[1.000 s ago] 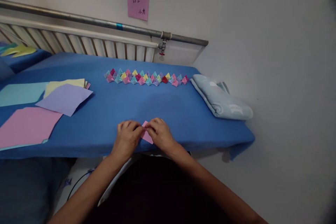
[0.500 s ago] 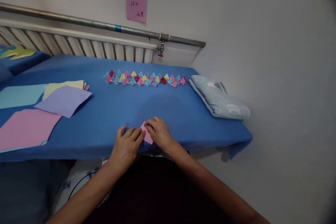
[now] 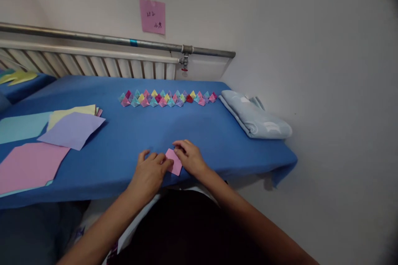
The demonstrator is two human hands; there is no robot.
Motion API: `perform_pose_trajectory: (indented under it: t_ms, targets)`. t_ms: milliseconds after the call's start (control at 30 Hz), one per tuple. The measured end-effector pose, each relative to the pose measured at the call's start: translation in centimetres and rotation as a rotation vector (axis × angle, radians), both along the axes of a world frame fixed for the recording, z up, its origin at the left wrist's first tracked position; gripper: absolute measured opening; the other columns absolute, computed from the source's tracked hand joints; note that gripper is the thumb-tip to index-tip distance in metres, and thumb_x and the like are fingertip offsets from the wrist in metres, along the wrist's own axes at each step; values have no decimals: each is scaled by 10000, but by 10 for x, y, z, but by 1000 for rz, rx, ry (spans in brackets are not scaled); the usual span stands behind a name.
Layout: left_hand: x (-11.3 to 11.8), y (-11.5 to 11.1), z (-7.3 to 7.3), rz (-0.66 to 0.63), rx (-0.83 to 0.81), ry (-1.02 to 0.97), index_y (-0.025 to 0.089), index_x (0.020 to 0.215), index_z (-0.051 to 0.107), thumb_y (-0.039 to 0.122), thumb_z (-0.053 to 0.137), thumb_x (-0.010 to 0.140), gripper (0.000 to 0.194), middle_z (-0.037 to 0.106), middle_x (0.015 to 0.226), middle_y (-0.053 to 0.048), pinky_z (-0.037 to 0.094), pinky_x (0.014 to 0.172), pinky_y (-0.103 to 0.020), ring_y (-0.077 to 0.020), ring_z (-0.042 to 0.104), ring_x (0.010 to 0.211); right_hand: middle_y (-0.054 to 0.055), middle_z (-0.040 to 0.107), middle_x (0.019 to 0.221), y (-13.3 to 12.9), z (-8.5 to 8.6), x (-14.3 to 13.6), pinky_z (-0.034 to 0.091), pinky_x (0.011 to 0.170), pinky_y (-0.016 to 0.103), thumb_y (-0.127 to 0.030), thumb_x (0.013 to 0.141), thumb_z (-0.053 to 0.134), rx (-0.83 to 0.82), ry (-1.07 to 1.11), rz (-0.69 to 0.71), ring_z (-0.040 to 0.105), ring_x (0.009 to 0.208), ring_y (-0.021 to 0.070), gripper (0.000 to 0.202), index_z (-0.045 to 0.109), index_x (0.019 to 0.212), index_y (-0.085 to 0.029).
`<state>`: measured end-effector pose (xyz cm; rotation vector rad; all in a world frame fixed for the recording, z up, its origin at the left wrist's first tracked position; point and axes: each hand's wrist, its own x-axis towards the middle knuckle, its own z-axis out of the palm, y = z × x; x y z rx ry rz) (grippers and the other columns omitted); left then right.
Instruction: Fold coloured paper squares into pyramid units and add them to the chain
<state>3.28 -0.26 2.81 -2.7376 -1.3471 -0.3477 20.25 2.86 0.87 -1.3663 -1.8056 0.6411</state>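
Note:
A small piece of folded pink paper [image 3: 175, 167] lies on the blue cloth near the table's front edge. My left hand [image 3: 151, 172] grips its left side, with the thumb over the paper and the fingers curled by its edge. At the upper right edge of the paper, the bent fingers of my right hand [image 3: 190, 158] are closed on it, the fingertips partly hidden. Farther back stand two rows of small folded paper pieces [image 3: 161, 101] in pink, teal, yellow, purple and red, set close together.
Loose sheets lie at left: a purple sheet [image 3: 74, 129], a pink sheet [image 3: 31, 167], a light blue sheet [image 3: 21, 128] and a yellow sheet [image 3: 70, 113]. A folded light blue blanket [image 3: 255, 116] rests at the right end. Behind the table are a radiator [image 3: 108, 66] and a pipe [image 3: 102, 39].
My hands have drawn slightly apart and more of the pink paper shows between them. The view has tilted a little, so the wall and table sit lower in the picture.

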Motion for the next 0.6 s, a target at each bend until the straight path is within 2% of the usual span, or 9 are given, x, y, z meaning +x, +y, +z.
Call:
perform_pose_trajectory:
  t_ms: [100, 133, 233, 333, 467, 600]
  targets:
    - [5, 26, 14, -51, -187, 24, 249, 909, 697, 142, 471, 860, 254, 661, 845, -52, 347, 867, -461, -222, 588, 798, 16, 624, 940, 0, -4, 7, 461, 761, 269, -153, 798, 532, -44, 224, -33, 571, 784, 124, 222, 635, 985, -212]
    - [8, 35, 18, -69, -267, -1, 247, 872, 706, 155, 496, 843, 231, 663, 844, -53, 356, 853, -433, -227, 586, 827, 17, 629, 953, 1, -5, 8, 463, 778, 276, -169, 788, 538, -72, 295, -45, 577, 797, 126, 217, 630, 980, -212]
    - [19, 60, 25, -119, -353, -22, 231, 716, 700, 118, 547, 743, 192, 668, 894, -47, 392, 783, -339, -223, 589, 868, 17, 646, 963, 3, -6, 12, 461, 831, 291, -219, 758, 566, -146, 533, -90, 595, 869, 141, 210, 617, 961, -216]
    - [28, 76, 29, -135, -437, -31, 237, 764, 700, 111, 592, 634, 211, 670, 883, -32, 403, 745, -299, -212, 603, 837, 20, 651, 952, 4, -6, 15, 473, 779, 284, -262, 732, 583, -179, 663, -134, 595, 831, 142, 220, 608, 946, -218]
    - [31, 89, 33, -51, -581, -56, 257, 802, 691, 158, 678, 513, 306, 658, 729, 16, 396, 701, -284, -196, 598, 719, 18, 634, 929, 4, -6, 16, 467, 664, 262, -292, 718, 581, -192, 729, -176, 551, 670, 111, 222, 596, 924, -212]
    - [24, 97, 34, 48, -770, -128, 227, 588, 651, 189, 713, 447, 159, 555, 493, 60, 331, 545, -245, -136, 483, 492, 9, 617, 878, 6, -6, 17, 448, 628, 256, -302, 686, 603, -200, 798, -210, 520, 617, 99, 232, 595, 897, -206]
